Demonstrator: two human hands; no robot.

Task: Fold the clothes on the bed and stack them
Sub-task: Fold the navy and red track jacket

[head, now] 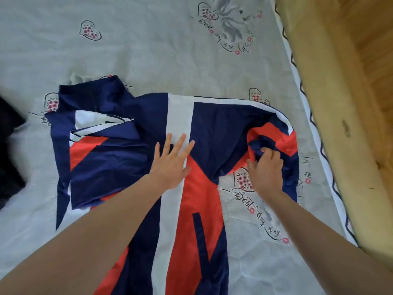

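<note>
Mid-frame, a jacket (212, 128) is half folded: flat left hand (170, 165) presses it, right hand (265, 169) pinches its sleeve; nothing stacked yet.

The garment (191, 128) is thin woven cloth in navy, red and white panels, smooth with a faint satin sheen, creasing softly where it bunches. The bedsheet (148, 50) is matt pale cloth, finely wrinkled, with printed hearts and script. The bed frame (331, 103) is light yellowish wood, smooth, with visible grain and knots.
</note>
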